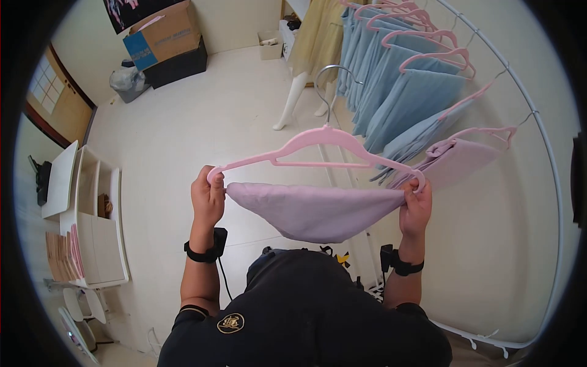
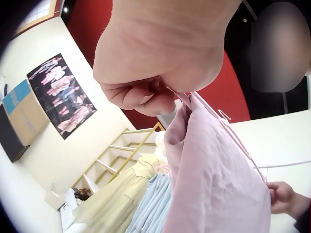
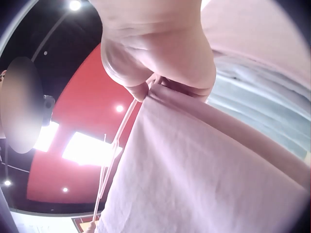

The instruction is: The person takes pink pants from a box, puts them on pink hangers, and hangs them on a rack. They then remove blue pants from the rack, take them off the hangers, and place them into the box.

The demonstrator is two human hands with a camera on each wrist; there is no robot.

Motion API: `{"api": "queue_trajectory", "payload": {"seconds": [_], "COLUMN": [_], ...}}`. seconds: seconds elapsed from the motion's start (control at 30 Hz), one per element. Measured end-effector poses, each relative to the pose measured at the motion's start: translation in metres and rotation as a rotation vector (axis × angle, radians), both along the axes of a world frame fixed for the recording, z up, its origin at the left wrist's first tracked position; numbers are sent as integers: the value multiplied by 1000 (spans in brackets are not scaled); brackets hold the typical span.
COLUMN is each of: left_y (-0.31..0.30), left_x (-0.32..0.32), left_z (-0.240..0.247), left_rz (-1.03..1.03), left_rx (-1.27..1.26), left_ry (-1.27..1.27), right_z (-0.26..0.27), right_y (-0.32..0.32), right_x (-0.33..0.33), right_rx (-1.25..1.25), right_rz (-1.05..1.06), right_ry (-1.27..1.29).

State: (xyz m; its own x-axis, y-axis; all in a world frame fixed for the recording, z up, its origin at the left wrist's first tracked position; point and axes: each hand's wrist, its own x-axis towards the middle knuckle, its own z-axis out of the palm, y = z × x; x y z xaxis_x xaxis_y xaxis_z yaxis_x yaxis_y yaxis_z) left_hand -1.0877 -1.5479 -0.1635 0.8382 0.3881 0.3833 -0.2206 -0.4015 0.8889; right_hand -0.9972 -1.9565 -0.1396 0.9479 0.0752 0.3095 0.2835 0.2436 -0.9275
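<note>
A pink hanger with a metal hook is held up in front of the body. Below its bar a folded lilac cloth stretches between the hands, its middle sagging. The left hand grips the hanger's left end and the cloth's corner. At the other end the right hand pinches the hanger tip and the opposite corner. In the left wrist view the curled fingers hold the edge of the cloth. The right wrist view shows the cloth hanging from the right hand.
A curved rail on the right carries pink hangers with blue garments and a lilac one. A mannequin in a yellow skirt stands behind. White shelving is at left; cardboard box at the back.
</note>
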Motion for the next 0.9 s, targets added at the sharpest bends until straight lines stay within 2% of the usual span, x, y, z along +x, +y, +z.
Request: {"api": "queue_trajectory", "payload": {"seconds": [0.07,0.13,0.2,0.27,0.33,0.47,0.53,0.57,0.63,0.73,0.9], "left_y": [24,43,57,73,93,113,117,121,134,147,171], "left_x": [-18,-36,-49,-60,-70,-71,-67,-63,-57,-32,30], "left_z": [-12,-19,-30,-34,-40,-54,-58,-61,-63,-70,-78], "left_rz": [43,83,170,221,268,312,308,322,348,374,358], "left_rx": [-139,-164,-132,-102,-63,26,58,31,9,39,-13], "left_ry": [-45,-60,-138,-157,-175,-136,-112,-108,-88,-25,105], "right_z": [11,16,14,13,17,7,-4,-7,-4,-3,-27], "right_y": [38,68,88,100,119,160,179,188,211,248,295], "right_x": [2,1,9,16,21,44,57,63,68,84,151], "right_rx": [-69,-144,-210,-171,-430,-505,-780,-777,-962,-871,-890], "right_rz": [7,16,63,122,147,241,242,258,331,496,622], "right_ry": [9,12,-100,-86,-89,-97,-133,-129,-88,27,-27]}}
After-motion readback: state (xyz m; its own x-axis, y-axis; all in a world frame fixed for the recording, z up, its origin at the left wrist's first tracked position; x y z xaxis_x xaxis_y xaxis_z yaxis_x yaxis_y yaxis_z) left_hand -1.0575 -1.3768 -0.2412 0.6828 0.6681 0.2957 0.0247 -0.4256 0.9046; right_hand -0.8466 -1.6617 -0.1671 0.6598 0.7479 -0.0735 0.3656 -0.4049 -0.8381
